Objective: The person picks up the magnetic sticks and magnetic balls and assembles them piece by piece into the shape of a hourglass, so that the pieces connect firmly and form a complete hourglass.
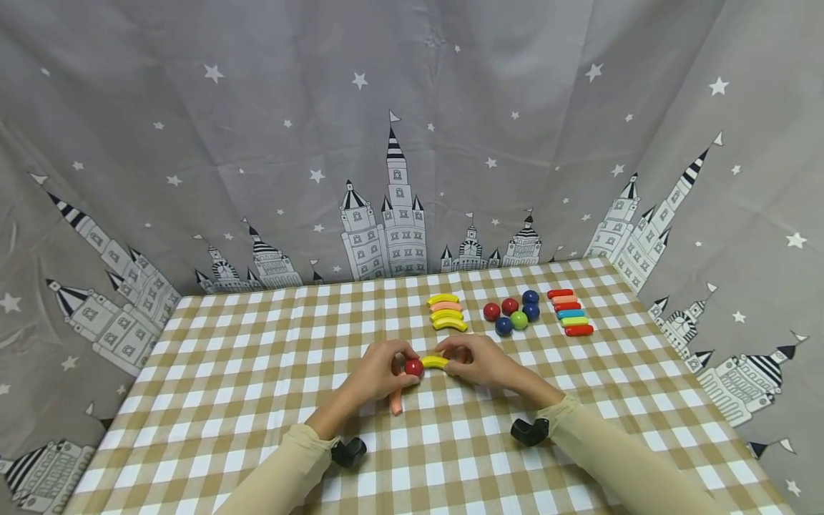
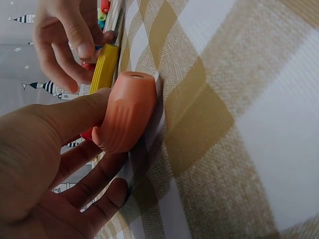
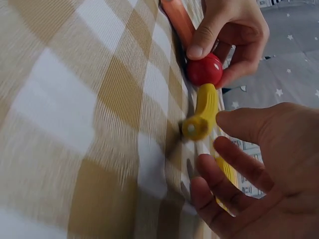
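A red ball [image 1: 414, 368] sits between the thumb and fingers of my left hand [image 1: 383, 370], which pinches it just above the checked cloth. From the ball's near side an orange curved rod [image 2: 130, 107] runs toward me, its far end right at the ball. On the other side, a yellow curved rod [image 3: 202, 112] meets the ball end-on in the right wrist view. My right hand [image 1: 479, 360] has its thumb and index finger at the yellow rod's right end, the thumb tip against its side. Its other fingers are spread loosely behind.
Beyond my hands lies a row of yellow and orange curved rods [image 1: 447, 315]. Right of it is a cluster of red, blue and green balls [image 1: 518, 320], then a column of colored straight rods [image 1: 570, 313]. A grey castle-print curtain [image 1: 309, 143] backs the table.
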A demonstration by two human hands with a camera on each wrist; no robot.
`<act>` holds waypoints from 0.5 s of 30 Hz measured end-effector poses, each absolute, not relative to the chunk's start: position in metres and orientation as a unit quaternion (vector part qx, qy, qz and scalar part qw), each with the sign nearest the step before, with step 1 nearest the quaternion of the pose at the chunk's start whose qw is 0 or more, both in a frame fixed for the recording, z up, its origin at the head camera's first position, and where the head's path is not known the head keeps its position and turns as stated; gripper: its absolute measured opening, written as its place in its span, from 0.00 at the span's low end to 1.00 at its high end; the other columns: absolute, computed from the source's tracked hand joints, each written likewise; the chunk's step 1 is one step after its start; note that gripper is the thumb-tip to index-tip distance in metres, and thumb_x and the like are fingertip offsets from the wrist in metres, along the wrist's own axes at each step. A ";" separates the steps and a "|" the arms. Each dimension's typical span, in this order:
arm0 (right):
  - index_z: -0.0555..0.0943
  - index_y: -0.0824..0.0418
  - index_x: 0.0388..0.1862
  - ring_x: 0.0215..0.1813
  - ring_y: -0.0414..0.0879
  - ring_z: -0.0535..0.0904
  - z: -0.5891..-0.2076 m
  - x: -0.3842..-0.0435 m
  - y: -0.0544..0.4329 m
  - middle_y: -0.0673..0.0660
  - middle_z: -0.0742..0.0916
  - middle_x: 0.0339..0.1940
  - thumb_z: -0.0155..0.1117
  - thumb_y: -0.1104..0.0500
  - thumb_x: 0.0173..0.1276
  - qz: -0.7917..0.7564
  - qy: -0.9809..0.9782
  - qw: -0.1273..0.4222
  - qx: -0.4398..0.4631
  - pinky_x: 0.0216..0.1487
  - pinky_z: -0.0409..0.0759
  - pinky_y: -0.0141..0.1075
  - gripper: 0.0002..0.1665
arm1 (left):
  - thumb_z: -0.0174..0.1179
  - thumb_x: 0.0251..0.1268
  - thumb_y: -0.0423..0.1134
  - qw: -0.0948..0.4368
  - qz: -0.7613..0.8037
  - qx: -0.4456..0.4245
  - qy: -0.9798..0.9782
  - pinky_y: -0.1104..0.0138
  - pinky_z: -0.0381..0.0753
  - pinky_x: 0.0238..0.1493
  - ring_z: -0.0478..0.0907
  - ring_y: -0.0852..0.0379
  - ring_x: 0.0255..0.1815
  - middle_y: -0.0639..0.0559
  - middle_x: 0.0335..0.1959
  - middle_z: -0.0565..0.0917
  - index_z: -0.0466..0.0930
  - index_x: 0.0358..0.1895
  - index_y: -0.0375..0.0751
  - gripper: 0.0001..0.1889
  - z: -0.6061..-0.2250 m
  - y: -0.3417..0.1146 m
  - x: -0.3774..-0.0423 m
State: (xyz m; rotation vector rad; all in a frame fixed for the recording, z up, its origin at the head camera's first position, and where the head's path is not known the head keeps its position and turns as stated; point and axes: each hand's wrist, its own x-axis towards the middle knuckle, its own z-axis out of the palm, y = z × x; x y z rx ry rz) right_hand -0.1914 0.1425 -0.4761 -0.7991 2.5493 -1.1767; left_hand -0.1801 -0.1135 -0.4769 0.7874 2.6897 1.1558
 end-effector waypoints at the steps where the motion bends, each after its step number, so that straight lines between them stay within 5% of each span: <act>1: 0.84 0.57 0.59 0.39 0.41 0.81 -0.475 -0.190 0.145 0.52 0.89 0.47 0.71 0.62 0.68 -0.401 0.869 0.108 -0.269 0.42 0.80 0.34 0.20 | 0.78 0.56 0.36 0.057 0.381 0.258 0.886 0.69 0.73 0.31 0.77 0.55 0.28 0.56 0.32 0.82 0.86 0.44 0.43 0.14 -0.477 -0.114 -0.180; 7: 0.83 0.60 0.60 0.41 0.45 0.81 -0.465 -0.184 0.170 0.59 0.87 0.55 0.73 0.65 0.67 -0.408 0.874 0.041 -0.263 0.41 0.82 0.35 0.22 | 0.78 0.56 0.37 0.061 0.378 0.252 0.889 0.69 0.73 0.32 0.76 0.57 0.28 0.56 0.32 0.82 0.86 0.44 0.44 0.14 -0.478 -0.113 -0.181; 15: 0.81 0.59 0.63 0.38 0.45 0.80 -0.467 -0.188 0.203 0.62 0.85 0.53 0.76 0.67 0.64 -0.407 0.886 -0.023 -0.221 0.38 0.82 0.35 0.29 | 0.78 0.55 0.36 0.051 0.382 0.256 0.887 0.68 0.73 0.31 0.74 0.59 0.27 0.55 0.30 0.81 0.86 0.43 0.42 0.14 -0.479 -0.114 -0.180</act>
